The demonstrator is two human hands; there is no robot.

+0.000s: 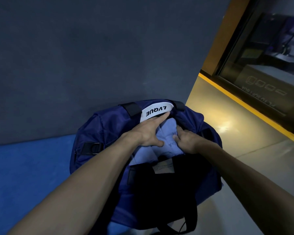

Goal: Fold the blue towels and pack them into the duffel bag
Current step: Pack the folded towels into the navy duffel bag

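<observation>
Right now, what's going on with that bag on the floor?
A person is packing light blue towels into a navy fabric duffel bag that sits open on the floor. The left hand lies flat with straight fingers, pressing the towels down by the bag's white label. The right hand has its fingers curled into the cloth, tucking it in. The towels are already inside the opening.
</observation>
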